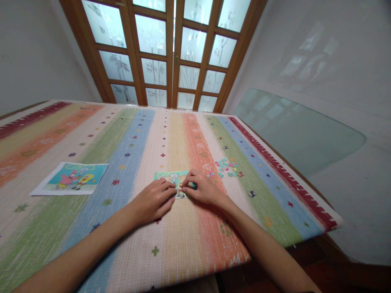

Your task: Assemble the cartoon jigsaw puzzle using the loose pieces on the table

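A partly assembled jigsaw puzzle (173, 178) lies on the striped tablecloth between my hands, its lower and side parts covered by fingers. My left hand (156, 199) rests over its left side, fingers stretched out and lying flat on the pieces. Over the right side, my right hand (200, 188) is closed in a pinch, the fingertips down at a puzzle piece whose outline is mostly hidden. A teal bit (194, 186) shows beneath the curled right fingers. Loose puzzle pieces (227, 167) are scattered in a small heap beyond my right hand.
A printed cartoon picture (73, 178) lies on the left of the striped tablecloth (152, 252). The table's front edge runs below my right forearm. Behind the table stand wooden doors with frosted panes (152, 36). A glass panel (293, 122) leans at the right wall.
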Demonstrator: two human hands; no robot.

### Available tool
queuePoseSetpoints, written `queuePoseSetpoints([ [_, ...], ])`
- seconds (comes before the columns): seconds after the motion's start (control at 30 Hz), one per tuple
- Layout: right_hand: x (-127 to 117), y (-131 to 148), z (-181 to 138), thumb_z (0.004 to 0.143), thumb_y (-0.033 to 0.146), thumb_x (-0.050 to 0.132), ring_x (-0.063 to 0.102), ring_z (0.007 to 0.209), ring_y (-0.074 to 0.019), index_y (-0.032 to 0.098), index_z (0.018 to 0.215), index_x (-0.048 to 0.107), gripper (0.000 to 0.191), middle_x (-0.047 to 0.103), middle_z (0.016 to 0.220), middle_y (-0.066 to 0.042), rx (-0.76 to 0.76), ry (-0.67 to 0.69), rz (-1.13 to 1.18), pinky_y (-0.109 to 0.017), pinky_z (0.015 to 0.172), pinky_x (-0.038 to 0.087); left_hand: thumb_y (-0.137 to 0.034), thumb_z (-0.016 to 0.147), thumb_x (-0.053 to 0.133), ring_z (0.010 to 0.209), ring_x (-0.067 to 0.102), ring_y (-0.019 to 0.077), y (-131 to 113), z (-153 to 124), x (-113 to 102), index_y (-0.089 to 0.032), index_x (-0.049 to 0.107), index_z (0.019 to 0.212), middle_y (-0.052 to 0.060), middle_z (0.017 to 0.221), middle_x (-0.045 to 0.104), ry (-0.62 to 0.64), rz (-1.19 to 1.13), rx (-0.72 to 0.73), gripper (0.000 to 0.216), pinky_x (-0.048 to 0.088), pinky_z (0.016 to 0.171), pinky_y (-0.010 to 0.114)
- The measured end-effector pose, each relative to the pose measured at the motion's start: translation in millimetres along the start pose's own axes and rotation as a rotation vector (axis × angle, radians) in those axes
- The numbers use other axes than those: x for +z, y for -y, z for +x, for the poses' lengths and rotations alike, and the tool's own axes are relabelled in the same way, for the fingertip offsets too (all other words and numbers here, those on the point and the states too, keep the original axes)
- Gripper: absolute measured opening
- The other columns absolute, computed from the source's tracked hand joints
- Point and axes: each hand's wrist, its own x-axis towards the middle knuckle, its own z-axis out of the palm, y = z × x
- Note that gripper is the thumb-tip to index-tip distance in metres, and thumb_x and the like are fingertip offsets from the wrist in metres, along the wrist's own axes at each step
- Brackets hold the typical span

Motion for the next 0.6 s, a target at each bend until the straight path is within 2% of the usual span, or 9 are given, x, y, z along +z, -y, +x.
queuePoseSetpoints([
  [0.3, -2, -2, 1, 0.082, 0.013, 0.078, 0.058, 0.089, -0.0196, 0.019, 0.079, 0.076, 0.007, 0.063, 0.085, -0.003, -0.012, -0.018, -0.031, -0.033, 0.081, 0.043, -0.019, 0.102, 0.047, 0.101, 0.063, 0.0255, 2, -1, 2, -0.018, 0.064, 0.115, 0.010, 0.112, 0.068, -0.005, 0.002, 0.005, 0.021, 0.052, 0.095, 0.047],
  [0.5, -9, -3, 0, 0.082, 0.012, 0.077, 0.054, 0.076, -0.0156, 0.017, 0.081, 0.078, 0.006, 0.060, 0.082, -0.002, 0.051, -0.060, -0.001, -0.031, 0.073, 0.041, -0.020, 0.103, 0.045, 0.101, 0.062, 0.0264, 1, 0, 1, -0.017, 0.063, 0.115, 0.010, 0.113, 0.068, 0.007, 0.006, 0.013, 0.022, 0.052, 0.094, 0.048],
  [0.6, -7, -5, 0, 0.082, 0.015, 0.079, 0.056, 0.081, -0.0174, 0.019, 0.081, 0.080, 0.004, 0.061, 0.083, -0.003, 0.021, -0.047, -0.023, -0.032, 0.075, 0.041, -0.020, 0.103, 0.045, 0.101, 0.062, 0.0261, 1, 0, 0, -0.018, 0.063, 0.116, 0.010, 0.113, 0.068, 0.008, 0.008, 0.011, 0.022, 0.052, 0.095, 0.048],
])
